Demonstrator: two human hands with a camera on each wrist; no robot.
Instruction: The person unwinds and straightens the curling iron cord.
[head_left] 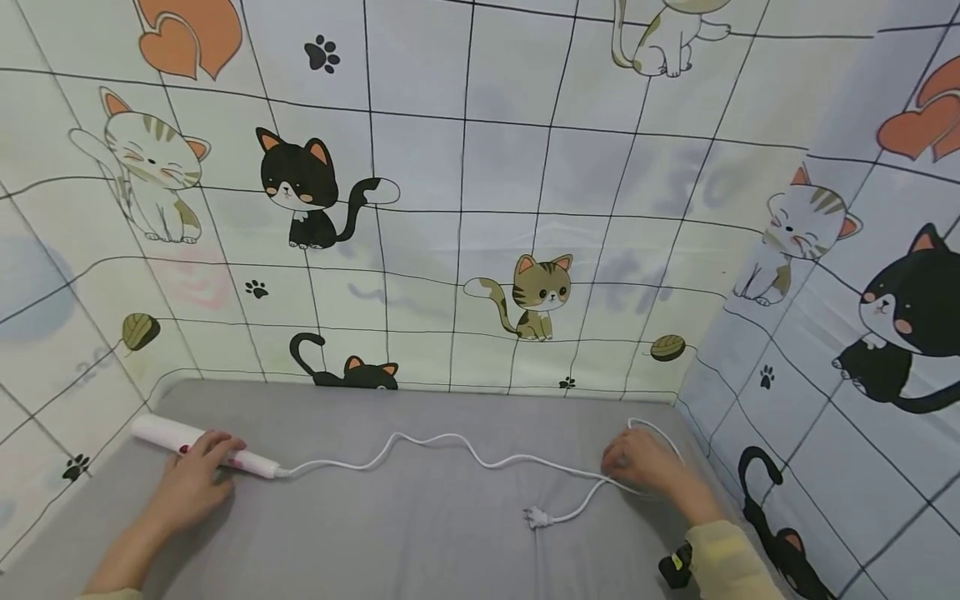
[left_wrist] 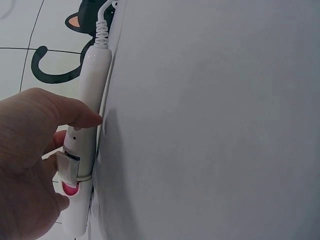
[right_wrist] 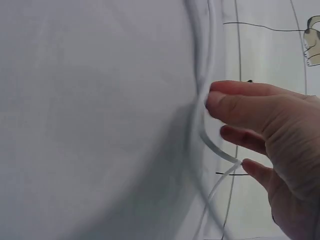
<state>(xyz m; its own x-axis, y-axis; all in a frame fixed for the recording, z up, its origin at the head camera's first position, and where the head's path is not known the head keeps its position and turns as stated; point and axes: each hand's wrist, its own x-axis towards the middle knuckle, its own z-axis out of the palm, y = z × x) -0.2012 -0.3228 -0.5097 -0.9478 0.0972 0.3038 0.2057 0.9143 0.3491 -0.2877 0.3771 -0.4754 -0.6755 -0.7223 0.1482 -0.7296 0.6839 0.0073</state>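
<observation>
- The left hand point(head_left: 197, 479) rests on a white hair straightener point(head_left: 202, 447) lying flat on the grey table surface point(head_left: 420, 533); the left wrist view shows thumb and fingers closed around the straightener's body point(left_wrist: 89, 125), near a small pink button point(left_wrist: 69, 189).
- The right hand point(head_left: 637, 461) is curled over the white power cord point(head_left: 450, 446) at its far loop; the right wrist view shows the fingertips point(right_wrist: 220, 100) pinching the cord point(right_wrist: 212, 145) against the surface.
- The cord runs in slack waves from the straightener's tail, beside the left hand, across to the right hand, then doubles back to the plug point(head_left: 537, 518), which lies loose on the table just inward of the right hand — unplugged.
- Risk, as a judgement: pulling the cord with the right hand while the left pins the tool could strain the ribbed joint point(left_wrist: 101, 34) where cord meets body; the free plug could whip or snag if the slack is drawn quickly.
- Risk: the tool sits close to the table's left edge beyond the left hand — a loose grip could let it slide off.
- Hidden: the left hand covers the straightener's middle in the head view; whether its plates are latched cannot be told.
- A dark object point(head_left: 677, 565) by the right sleeve point(head_left: 723, 557) is partly cut off and unclear.
</observation>
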